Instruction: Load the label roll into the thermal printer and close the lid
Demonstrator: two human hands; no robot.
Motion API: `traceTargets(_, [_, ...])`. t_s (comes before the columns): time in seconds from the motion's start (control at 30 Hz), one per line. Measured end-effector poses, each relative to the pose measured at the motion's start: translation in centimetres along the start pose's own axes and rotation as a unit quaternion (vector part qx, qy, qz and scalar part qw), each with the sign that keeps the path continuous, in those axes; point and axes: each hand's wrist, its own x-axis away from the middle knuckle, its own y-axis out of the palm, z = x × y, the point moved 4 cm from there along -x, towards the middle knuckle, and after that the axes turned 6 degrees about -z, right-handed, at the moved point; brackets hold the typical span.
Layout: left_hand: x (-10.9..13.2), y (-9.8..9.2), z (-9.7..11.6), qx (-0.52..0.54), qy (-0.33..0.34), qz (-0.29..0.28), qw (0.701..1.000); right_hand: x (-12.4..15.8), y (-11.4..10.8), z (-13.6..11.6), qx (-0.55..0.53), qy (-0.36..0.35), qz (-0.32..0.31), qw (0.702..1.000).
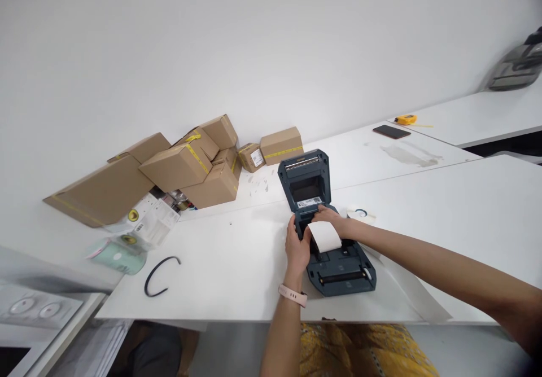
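A dark blue-grey label printer [341, 278] stands on the white table with its lid [304, 176] tipped up. From its middle a white label roll [325, 237] shows, its loose end curving forward. My left hand [296, 247] is closed around the printer's left edge, the thumb reaching inside toward the roll. Behind the roll, my right hand [332, 219] reaches into the printer with bent fingers, closed at the roll. The fingertips are partly hidden.
Cardboard boxes [178, 168] are piled at the back left. A black curved strip [158, 275] and a mint-green container [122, 258] lie left. At the back right are a phone [392, 132] and a yellow tape measure [405, 119]. White backing paper [410, 289] trails right of the printer.
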Motion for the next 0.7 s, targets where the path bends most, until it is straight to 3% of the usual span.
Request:
traceTargets(0.33, [-0.3,0.1,-0.4,0.019,0.008,-0.005,1.000,0.4,-0.3,-0.4,-0.005,-0.023,0.061,0.998])
traceTargets(0.5, [-0.2,0.1,-0.3,0.016,0.009,-0.006,1.000,4.0,-1.6,-0.7,-0.027,-0.064,0.134,0.989])
traceTargets(0.63, [-0.1,0.0,-0.3,0.013,0.004,-0.003,1.000,7.8,-1.2,-1.2,-0.044,-0.103,0.157,0.981])
traceTargets(0.7, [-0.1,0.0,-0.2,0.011,0.005,-0.003,1.000,10.1,-1.0,-1.7,-0.072,-0.120,0.206,0.969])
